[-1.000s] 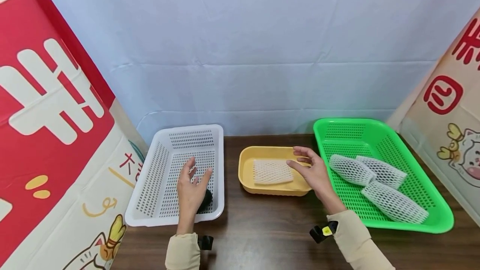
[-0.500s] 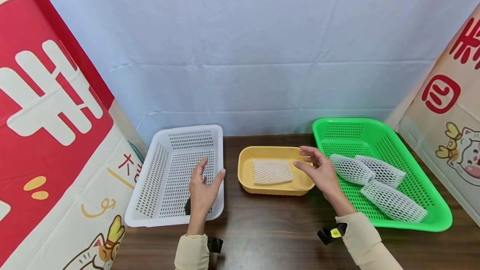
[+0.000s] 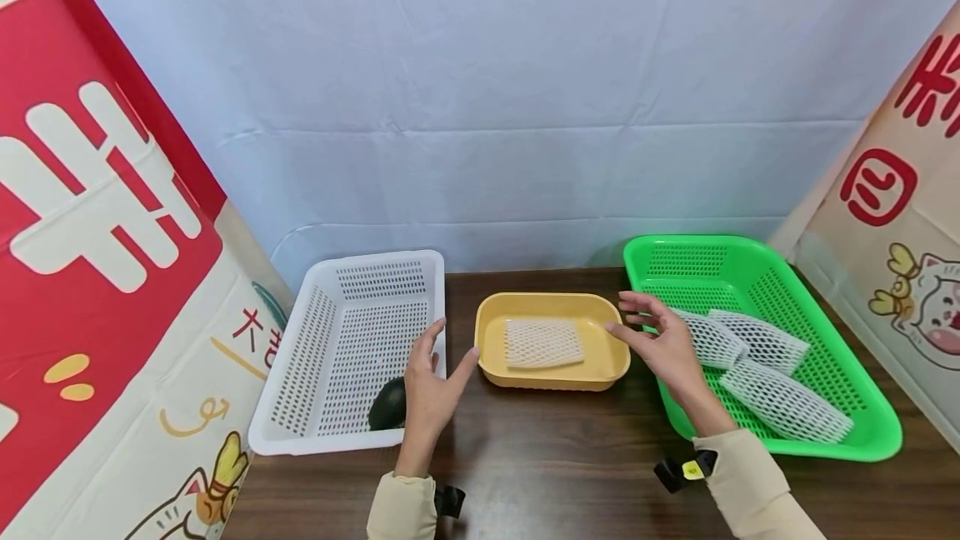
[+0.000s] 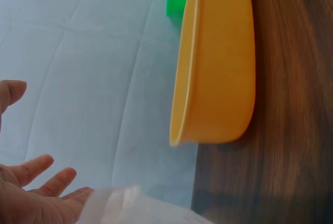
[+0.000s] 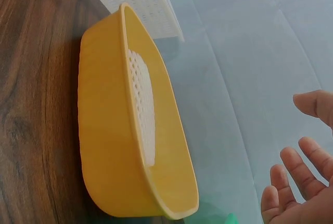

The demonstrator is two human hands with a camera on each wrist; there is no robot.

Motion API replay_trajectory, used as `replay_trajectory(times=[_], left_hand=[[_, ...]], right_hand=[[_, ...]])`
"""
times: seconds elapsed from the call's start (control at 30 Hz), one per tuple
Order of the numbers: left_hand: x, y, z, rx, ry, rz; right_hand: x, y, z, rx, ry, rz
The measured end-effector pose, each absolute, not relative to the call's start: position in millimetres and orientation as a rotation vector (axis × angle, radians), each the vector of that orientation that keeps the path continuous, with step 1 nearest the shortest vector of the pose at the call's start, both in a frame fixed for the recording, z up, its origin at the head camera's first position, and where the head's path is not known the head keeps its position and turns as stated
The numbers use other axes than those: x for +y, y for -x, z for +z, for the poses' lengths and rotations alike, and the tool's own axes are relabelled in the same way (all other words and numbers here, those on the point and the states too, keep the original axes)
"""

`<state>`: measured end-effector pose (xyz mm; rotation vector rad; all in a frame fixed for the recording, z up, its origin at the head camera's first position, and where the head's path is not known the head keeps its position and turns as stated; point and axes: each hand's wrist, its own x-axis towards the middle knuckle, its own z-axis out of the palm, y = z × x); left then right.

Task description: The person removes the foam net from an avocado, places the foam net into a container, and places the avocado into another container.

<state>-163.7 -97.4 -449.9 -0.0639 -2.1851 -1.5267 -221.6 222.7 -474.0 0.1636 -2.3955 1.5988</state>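
Up close, left hand [image 3: 433, 394] and right hand [image 3: 666, 350] spread, empty. Left, a white perforated basket [image 3: 375, 340] holds a dark oval object [image 3: 387, 404], head view only; right, a green perforated basket [image 3: 686, 261], three mesh sleeves [image 3: 787, 401]; between, a yellow plastic tray [image 3: 555, 380], white foam netting [image 3: 543, 342].

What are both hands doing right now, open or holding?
Left hand: open, holding nothing, beside the yellow tray.
Right hand: open, holding nothing, near the tray's other end.
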Motion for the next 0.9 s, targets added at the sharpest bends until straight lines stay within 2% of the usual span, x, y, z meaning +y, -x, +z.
replay_trajectory(times=[0.37,0.67,0.9], left_hand=[[-77,161,-452,-2.174,0.112,-1.517],[-60,158,-458,-2.169,0.183,-1.561],[-53,156,-461,-2.204,0.212,-1.556]], right_hand=[[229,203,-467,-2.404,-0.119,1.498],[230,178,-439,-2.441,-0.099,1.562],[236,172,-442,-2.461,-0.083,1.493]])
